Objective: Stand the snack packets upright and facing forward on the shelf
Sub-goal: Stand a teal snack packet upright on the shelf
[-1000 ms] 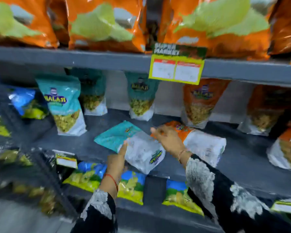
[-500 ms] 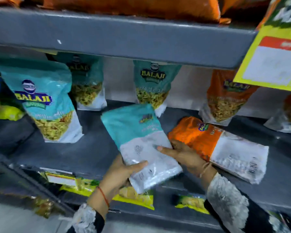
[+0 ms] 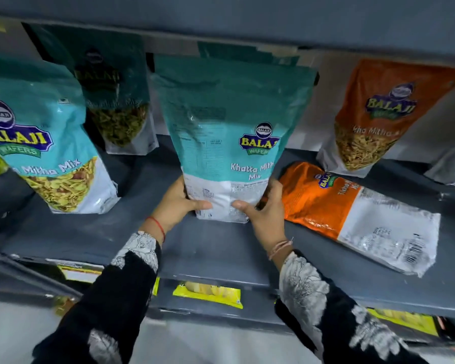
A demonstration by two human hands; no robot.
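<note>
A teal snack packet (image 3: 229,132) stands upright in the middle of the grey shelf (image 3: 216,248), its printed back side toward me. My left hand (image 3: 177,203) grips its lower left corner and my right hand (image 3: 264,214) grips its lower right corner, thumbs on the white bottom panel. An orange packet (image 3: 352,214) lies flat on the shelf just right of my right hand, back side up. Another teal packet (image 3: 45,143) stands upright at the left, front facing me.
At the back stand a teal packet (image 3: 116,101) left of centre and an orange packet (image 3: 378,119) at the right. The shelf above (image 3: 221,17) hangs low over the packet tops. Yellow packets (image 3: 208,295) sit on the shelf below.
The teal packet has gone from lying flat to standing upright, held at its bottom corners by both hands. The view has moved closer and lower toward the shelf.
</note>
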